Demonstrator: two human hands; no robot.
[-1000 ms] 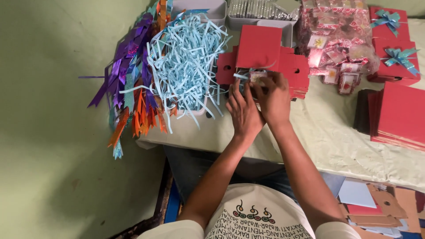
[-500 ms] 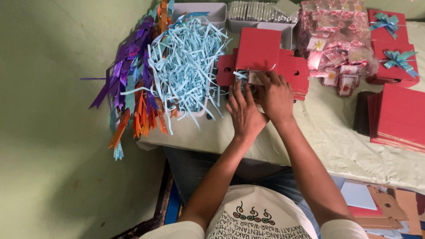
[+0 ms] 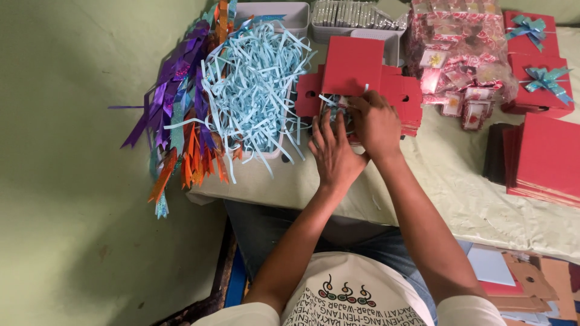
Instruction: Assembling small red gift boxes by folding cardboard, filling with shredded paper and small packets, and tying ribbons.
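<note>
Both my hands are down in the red box (image 3: 353, 66), which sits on the surface (image 3: 459, 181) in front of me, just right of the blue shred (image 3: 254, 90) heap and on top of a stack of flat red blanks. My left hand (image 3: 332, 154) lies flat with fingers stretched forward, pressing shred into the box mouth; my right hand (image 3: 376, 124) is curled over the near edge, fingertips pinched on some strands and the box rim, though exactly what sits between them I cannot tell. The box opens toward me and upward, its big lid flap standing away from me, side flaps out left and right, so its long axis runs left to right across the surface. Risks as I judge them: push too hard with the left and the soft card walls may buckle or the box may slide off the stack beneath; loose strands hanging over the rim could get trapped under the lid; and a drag of my left wrist might pull more shred out of the heap beside it and onto the ribbons (image 3: 181, 108).
</note>
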